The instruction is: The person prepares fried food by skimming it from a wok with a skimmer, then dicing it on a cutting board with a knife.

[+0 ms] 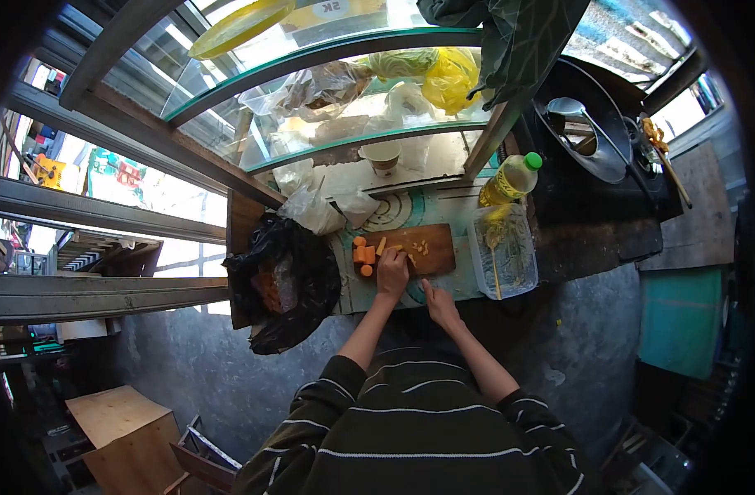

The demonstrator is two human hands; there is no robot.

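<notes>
On the wooden cutting board [437,247] lie orange carrot chunks [363,254] at the left and small cut carrot bits [421,248] near the middle. My left hand [391,274] presses down on the board with bent fingers, closed over a carrot piece that is mostly covered. Just right of it, at the board's front edge, my right hand [441,305] is closed in a grip around what looks like a knife handle; the blade barely shows. Beside the board stands a clear plastic tub [518,268] with a yellow-handled utensil [495,256] in it.
A black plastic bag [266,247] lies left of the board, with white plastic bags [311,210] behind it. An oil bottle [509,180] with a green cap stands behind the tub. A wok [613,161] sits at the right. A glass case [336,153] rises behind the counter.
</notes>
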